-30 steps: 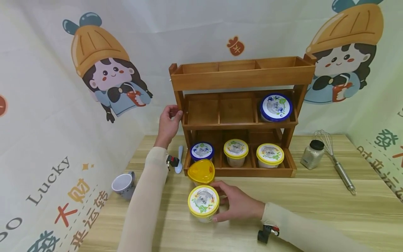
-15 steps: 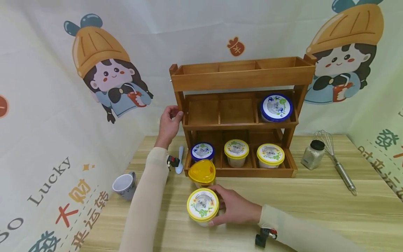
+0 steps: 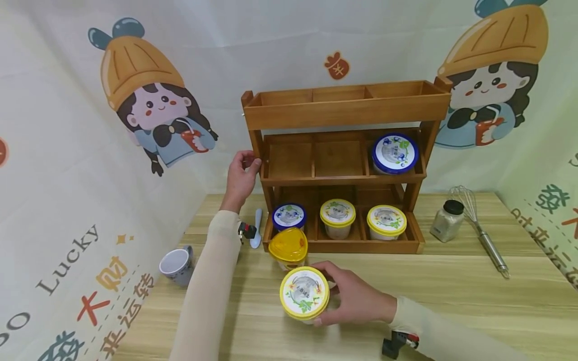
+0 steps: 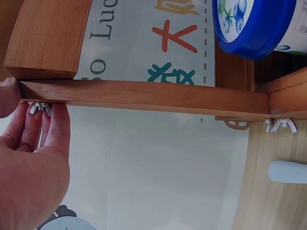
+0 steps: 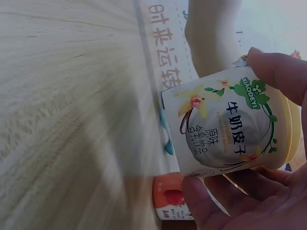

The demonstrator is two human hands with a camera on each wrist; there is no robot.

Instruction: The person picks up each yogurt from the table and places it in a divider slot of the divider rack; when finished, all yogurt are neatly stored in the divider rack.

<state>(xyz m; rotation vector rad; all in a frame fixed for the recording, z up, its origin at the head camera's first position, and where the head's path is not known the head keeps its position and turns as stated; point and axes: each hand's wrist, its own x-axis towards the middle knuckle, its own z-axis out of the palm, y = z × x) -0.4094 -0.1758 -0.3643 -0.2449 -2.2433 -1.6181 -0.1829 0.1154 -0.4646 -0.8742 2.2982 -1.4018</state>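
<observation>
My right hand (image 3: pixel 356 296) grips a yellow-lidded yogurt tub (image 3: pixel 304 292) round its side, in front of the rack. In the right wrist view this tub leans, its printed label facing the camera and a shadow on the tabletop beside it. My left hand (image 4: pixel 36 158) holds the left upright of the wooden rack (image 4: pixel 153 98), thumb on one side and fingers on the other, beside a metal wing nut (image 4: pixel 40 109). Just behind the held tub stands a cup with an orange-yellow lid (image 3: pixel 289 244), its label orange in the right wrist view.
On the lower shelf sit a blue-lidded tub (image 3: pixel 289 215) and two yellow-lidded ones (image 3: pixel 337 213); another blue-lidded tub (image 3: pixel 395 153) is on the middle shelf. A mug (image 3: pixel 176 265) and pale spoon (image 3: pixel 256 230) lie left, a black-capped jar (image 3: pixel 447 220) and whisk (image 3: pixel 489 248) right.
My right hand, gripping the yogurt tub, came slightly nearer at first, then shifted a little to the right. The left hand keeps its place on the rack.
</observation>
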